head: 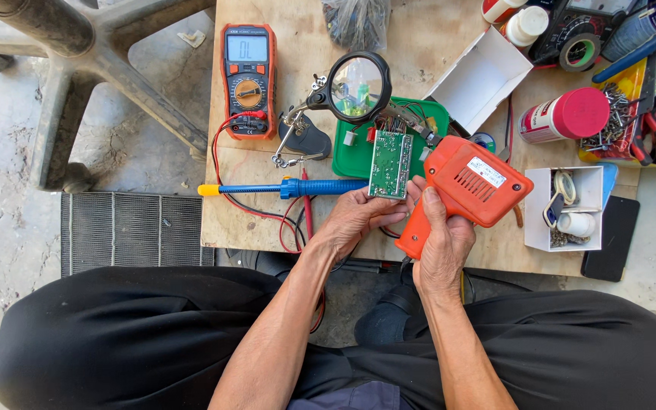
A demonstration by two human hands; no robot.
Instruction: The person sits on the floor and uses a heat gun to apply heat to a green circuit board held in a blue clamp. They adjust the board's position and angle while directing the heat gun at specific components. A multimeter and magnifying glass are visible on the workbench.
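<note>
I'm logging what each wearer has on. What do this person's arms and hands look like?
Both forearms are bare, with no sleeves in view. The left hand and right hand wear no gloves; no rings or watch are visible. Black trousers cover the legs below.

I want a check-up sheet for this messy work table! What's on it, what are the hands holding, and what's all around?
Surface: low plywood board, worn and stained.
Job's things: green circuit board; orange pistol-shaped soldering gun.
Clutter: orange multimeter, black-rimmed magnifier, blue desoldering pump with yellow tip, open white boxes, red-capped can, heap of tools.
Hands: left hand holds the circuit board's lower edge; right hand grips the gun's handle.
Cables: red and black probe leads loop off the board's edge.
Surroundings: concrete floor, black metal grille, the person's black trousers.
</note>
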